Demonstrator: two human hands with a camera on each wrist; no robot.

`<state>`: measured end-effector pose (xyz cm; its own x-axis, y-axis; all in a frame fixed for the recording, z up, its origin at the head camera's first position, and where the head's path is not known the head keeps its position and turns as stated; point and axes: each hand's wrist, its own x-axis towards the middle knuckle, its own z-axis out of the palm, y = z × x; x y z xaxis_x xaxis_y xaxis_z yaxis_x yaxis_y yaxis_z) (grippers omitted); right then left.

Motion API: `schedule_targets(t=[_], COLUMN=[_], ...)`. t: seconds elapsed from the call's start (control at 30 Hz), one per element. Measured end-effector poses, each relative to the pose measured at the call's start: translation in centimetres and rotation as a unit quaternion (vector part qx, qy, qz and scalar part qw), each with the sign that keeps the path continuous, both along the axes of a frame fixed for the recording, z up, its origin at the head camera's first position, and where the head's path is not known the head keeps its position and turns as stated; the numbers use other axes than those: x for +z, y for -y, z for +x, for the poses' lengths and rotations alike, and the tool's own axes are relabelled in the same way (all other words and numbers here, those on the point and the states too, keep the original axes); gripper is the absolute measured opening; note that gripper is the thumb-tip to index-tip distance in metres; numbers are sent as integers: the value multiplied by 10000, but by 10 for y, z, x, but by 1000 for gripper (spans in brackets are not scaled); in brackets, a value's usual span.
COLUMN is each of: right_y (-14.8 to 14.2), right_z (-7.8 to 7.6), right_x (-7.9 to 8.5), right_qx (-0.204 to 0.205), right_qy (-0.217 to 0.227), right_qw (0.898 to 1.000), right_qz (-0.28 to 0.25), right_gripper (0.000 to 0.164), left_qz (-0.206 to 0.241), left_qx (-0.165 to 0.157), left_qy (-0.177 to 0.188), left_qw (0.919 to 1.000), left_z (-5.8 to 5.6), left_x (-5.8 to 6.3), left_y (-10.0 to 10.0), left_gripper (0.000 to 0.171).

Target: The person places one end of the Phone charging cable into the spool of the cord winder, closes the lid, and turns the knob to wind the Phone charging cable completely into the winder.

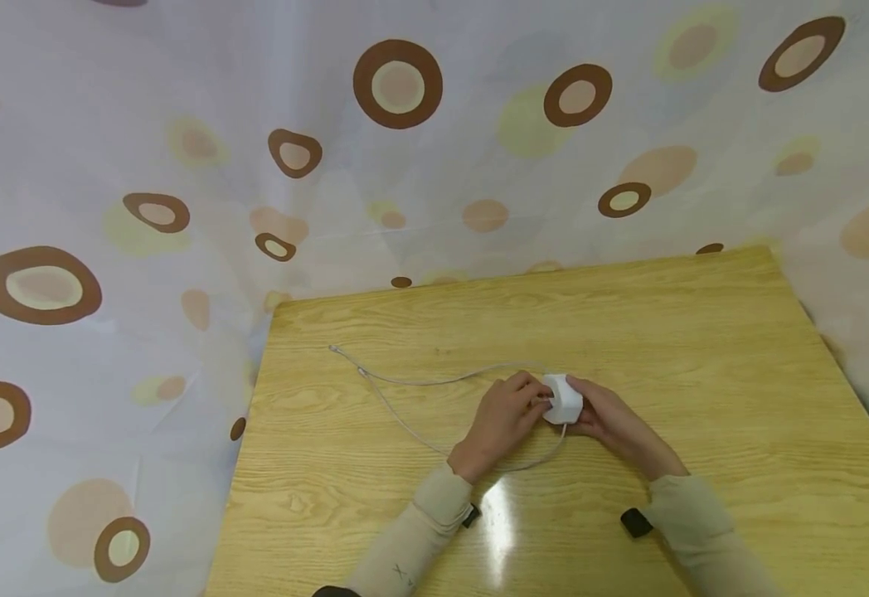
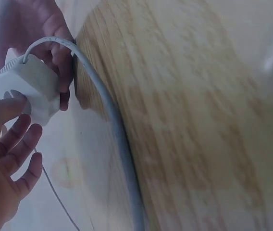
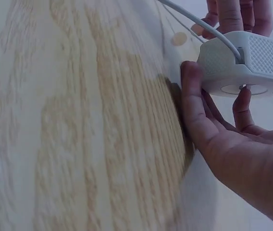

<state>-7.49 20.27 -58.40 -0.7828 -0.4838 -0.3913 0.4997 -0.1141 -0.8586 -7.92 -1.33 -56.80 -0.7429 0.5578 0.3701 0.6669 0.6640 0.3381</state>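
Observation:
Both hands hold a white faceted housing point(image 1: 569, 400) with a grey-white cable point(image 1: 434, 381) coming out of its edge, just above the table. My left hand point(image 1: 505, 416) is at its left face. In the left wrist view the thumb and fingers pinch a round part point(image 2: 20, 100) on that face, the other fingers loosely bent. My right hand point(image 1: 614, 421) grips the housing from the right. In the right wrist view textured panels show on the housing point(image 3: 240, 57), and one right fingertip touches the middle of its round underside plate point(image 3: 256, 89).
The cable lies in a loose loop leftward across the wooden table point(image 1: 703, 365), its thin ends point(image 1: 333, 349) near the left edge. A patterned curtain point(image 1: 479, 149) hangs behind and around the table. Small black pieces sit at both wrists, one by the right sleeve point(image 1: 691, 514).

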Motion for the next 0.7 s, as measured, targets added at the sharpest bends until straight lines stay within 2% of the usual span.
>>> schedule_targets(t=[0.13, 0.3, 0.37, 0.53, 0.7], right_y=[2, 5, 6, 10, 13], right_z=[3, 5, 6, 8, 9], right_x=[1, 7, 8, 7, 8], right_qx=[-7, -175, -159, -43, -77], right_qy=[-596, -1134, -1162, -1036, -999], right_qw=[9962, 9801, 9745, 9730, 9706], right_qz=[641, 1618, 1911, 2060, 2189], right_gripper=[65, 51, 48, 50, 53], left_qz=[-244, -412, -515, -762, -702], left_qx=[10, -46, -84, -206, -367], left_qy=[-169, -347, -408, -600, -728], left_qw=[9996, 9985, 9978, 9951, 9942], left_z=[-1, -2, -3, -4, -5], left_x=[-3, -5, -5, -4, -3], left_y=[3, 6, 8, 10, 9], left_gripper=[15, 12, 11, 10, 12])
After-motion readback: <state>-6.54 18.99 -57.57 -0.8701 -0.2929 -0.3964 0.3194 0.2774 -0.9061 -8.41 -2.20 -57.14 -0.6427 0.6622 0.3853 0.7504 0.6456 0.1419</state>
